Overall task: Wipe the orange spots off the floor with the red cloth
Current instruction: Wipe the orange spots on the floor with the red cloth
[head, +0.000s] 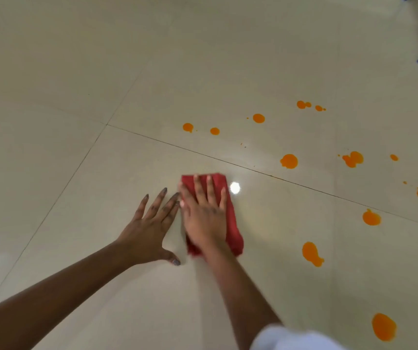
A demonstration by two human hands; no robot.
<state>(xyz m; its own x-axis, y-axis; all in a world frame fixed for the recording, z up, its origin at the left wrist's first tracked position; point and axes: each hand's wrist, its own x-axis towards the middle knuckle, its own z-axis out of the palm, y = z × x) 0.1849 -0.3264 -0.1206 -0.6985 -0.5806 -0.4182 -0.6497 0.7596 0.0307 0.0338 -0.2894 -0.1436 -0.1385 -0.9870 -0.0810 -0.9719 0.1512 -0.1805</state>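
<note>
1. Over a dozen spots (258, 118) mark the floor (76, 72). Every one is to the right of the cloth (233, 233) or ahead and right of it, and none is to its left.
2. The cloth lies folded on the tile in front of me. Its long axis points away from me, roughly in line with my right forearm.
3. My right hand (204, 213) lies flat on the cloth, fingers straight and a little apart, pressing rather than gripping. It shows blurred.
4. My left hand (149, 228) is flat on bare tile just left of the cloth, fingers splayed, holding nothing.
5. I judge the right hand nearer the work, so the next stroke should go rightward with the cloth's long side leading.
6. Closest are the long spot (311, 253), right of the cloth's near end, and the round spot (289, 161), past the grout line (253, 170).
7. My left hand sits on the wrong side for wiping and serves best as a prop.
</note>
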